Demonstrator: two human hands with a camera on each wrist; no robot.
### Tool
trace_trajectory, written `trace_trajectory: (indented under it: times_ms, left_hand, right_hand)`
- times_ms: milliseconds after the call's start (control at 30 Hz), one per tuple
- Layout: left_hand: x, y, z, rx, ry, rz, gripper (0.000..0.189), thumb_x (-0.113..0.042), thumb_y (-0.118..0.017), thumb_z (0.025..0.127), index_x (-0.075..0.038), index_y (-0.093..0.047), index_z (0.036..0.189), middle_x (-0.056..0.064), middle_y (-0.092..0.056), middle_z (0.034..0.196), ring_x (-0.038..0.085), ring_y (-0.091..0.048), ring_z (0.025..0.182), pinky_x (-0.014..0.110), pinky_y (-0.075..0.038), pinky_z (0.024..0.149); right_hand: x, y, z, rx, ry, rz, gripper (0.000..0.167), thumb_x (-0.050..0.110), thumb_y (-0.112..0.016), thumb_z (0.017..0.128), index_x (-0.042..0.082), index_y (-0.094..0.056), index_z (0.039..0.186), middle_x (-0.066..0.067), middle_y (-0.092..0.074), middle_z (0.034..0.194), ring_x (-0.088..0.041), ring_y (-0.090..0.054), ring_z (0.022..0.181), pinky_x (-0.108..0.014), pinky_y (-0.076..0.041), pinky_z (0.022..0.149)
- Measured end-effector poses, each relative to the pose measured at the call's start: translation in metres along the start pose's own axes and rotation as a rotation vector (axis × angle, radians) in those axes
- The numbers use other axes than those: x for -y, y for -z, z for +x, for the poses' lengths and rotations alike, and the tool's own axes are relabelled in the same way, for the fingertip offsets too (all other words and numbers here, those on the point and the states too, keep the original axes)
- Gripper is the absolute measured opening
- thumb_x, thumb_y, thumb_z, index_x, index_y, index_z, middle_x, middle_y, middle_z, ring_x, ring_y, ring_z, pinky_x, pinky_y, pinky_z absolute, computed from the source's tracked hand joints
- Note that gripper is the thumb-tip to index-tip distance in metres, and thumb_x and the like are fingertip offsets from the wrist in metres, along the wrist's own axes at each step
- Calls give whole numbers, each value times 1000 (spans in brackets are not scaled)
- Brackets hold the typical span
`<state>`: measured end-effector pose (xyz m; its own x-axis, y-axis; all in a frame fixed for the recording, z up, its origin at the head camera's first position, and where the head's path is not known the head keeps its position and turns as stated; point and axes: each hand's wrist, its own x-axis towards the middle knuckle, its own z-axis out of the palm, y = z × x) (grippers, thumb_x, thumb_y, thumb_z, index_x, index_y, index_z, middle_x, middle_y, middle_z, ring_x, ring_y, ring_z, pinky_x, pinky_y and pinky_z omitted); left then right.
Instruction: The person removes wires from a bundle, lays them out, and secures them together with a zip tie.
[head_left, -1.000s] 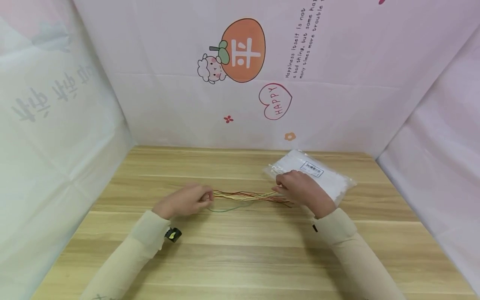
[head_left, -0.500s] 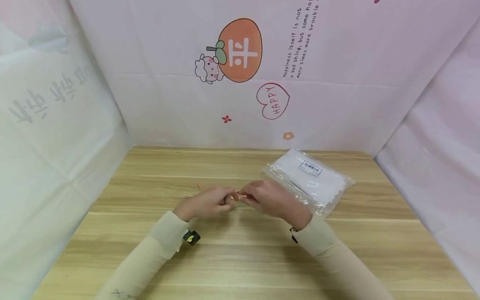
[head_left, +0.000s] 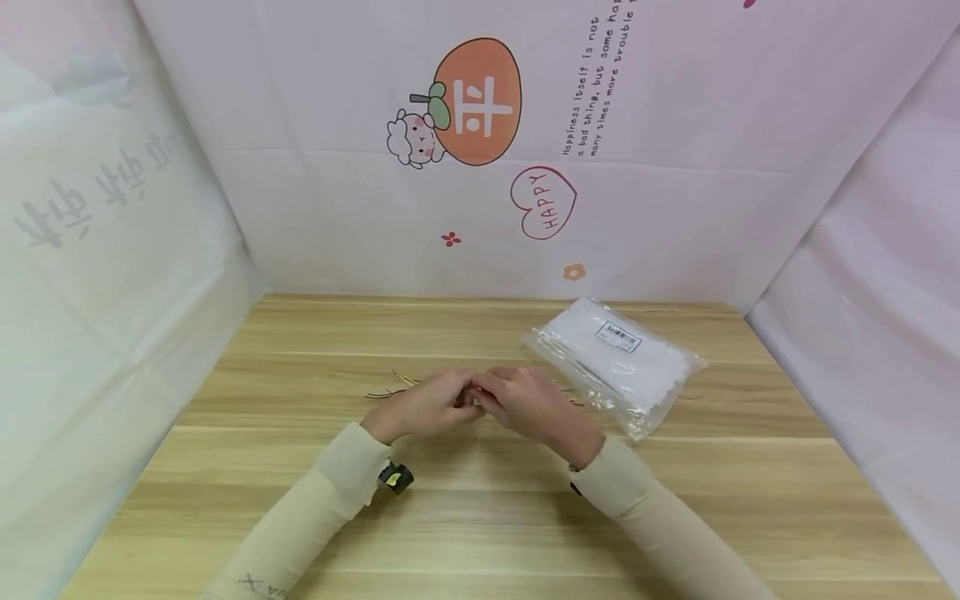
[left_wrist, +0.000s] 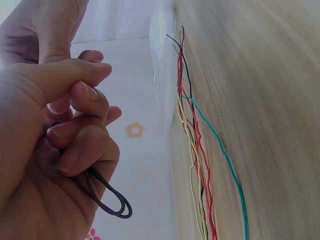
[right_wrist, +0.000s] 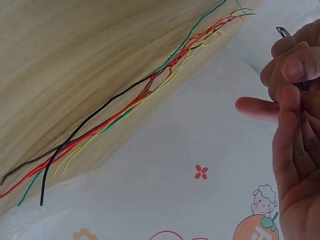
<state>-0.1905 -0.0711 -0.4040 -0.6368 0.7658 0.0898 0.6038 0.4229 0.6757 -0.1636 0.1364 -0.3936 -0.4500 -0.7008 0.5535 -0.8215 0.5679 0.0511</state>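
Observation:
A folded black wire [left_wrist: 120, 215] is gripped in my left hand [head_left: 435, 404], its doubled loop sticking out below the curled fingers in the left wrist view. My right hand [head_left: 528, 408] meets the left at the fingertips, pinching at the dark wire between them, though the fingers largely hide that spot. Lying on the table behind both hands is a loose bundle of thin wires [right_wrist: 120, 111] in red, yellow, green and black. In the head view only its ends [head_left: 378, 395] show to the left and right of the hands.
A clear plastic bag [head_left: 615, 354] with white contents and a barcode label lies at the back right of the wooden table [head_left: 480, 517]. Printed white cloth [head_left: 337, 225] walls in the back and both sides. Dark wrist cameras [head_left: 396, 477] hang at the cuffs.
Both hands have come together over the middle from well apart, the right moving left and away from the bag, the left moving right. The wire bundle remains on the table.

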Motion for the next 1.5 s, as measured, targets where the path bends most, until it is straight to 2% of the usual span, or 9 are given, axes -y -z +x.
trace_trajectory:
  times_ms: [400,467,633,833,900,1033,1233,1333,1500]
  left_hand:
    - [1,-3,2,-20,34,-2,21,-15,-63,106,-8,-61,126,-2,-63,94,6,-55,77,21,-47,69]
    - [1,-3,3,-18,29,3,19,-13,-63,105,-8,-62,123,-2,-62,91,6,-53,75,21,-46,67]
    - [4,-2,2,11,-31,40,15,-14,-57,109,-13,-64,122,-1,-62,89,6,-53,74,23,-47,68]
    - [10,4,-10,74,-29,53,31,-19,-39,116,-6,-66,112,6,-63,87,7,-51,74,25,-48,71]
    - [10,6,-13,91,-19,77,34,-19,-37,117,-4,-64,103,5,-58,81,5,-46,70,23,-44,68]
    - [9,4,-13,122,-41,123,32,-17,-38,116,-3,-65,104,6,-61,84,3,-45,70,23,-45,68]
    - [6,-1,-8,143,-40,69,31,-14,-38,116,-3,-66,108,8,-63,84,2,-47,68,21,-44,68]
    - [8,2,-10,153,5,24,34,-14,-36,116,-2,-67,105,9,-65,80,2,-50,68,22,-47,69]
    - [28,18,-27,120,56,44,36,-12,-35,116,-1,-66,100,3,-61,76,3,-48,64,22,-46,65]
  right_hand:
    - [0,-3,1,-14,-6,-7,11,11,-79,94,3,-77,102,-4,-78,85,-12,-73,69,-24,-59,63]
    - [0,-3,2,-8,-24,30,4,8,-77,94,5,-75,94,-1,-75,80,-9,-67,65,-22,-56,61]
    - [-6,-1,1,11,-58,166,13,1,-77,86,9,-67,82,2,-64,71,-5,-53,63,-17,-45,58]
    - [-22,8,-7,30,-79,257,10,0,-74,80,9,-70,78,3,-66,67,-2,-55,60,-14,-46,56]
    - [-25,10,-9,84,-88,243,11,1,-73,82,11,-71,78,4,-65,67,0,-53,60,-13,-45,56]
    - [-24,7,-8,173,-44,166,12,9,-75,92,12,-71,81,6,-64,69,0,-52,62,-14,-44,57]
    - [-19,3,-7,184,16,102,6,22,-80,95,17,-79,91,6,-80,84,-3,-69,67,-19,-53,60]
    - [-24,6,-11,210,9,146,12,15,-80,93,15,-74,83,5,-76,75,0,-58,59,-17,-45,54]
    - [-47,18,-28,220,-70,189,31,5,-80,91,13,-57,71,7,-52,60,1,-35,57,-18,-35,54]
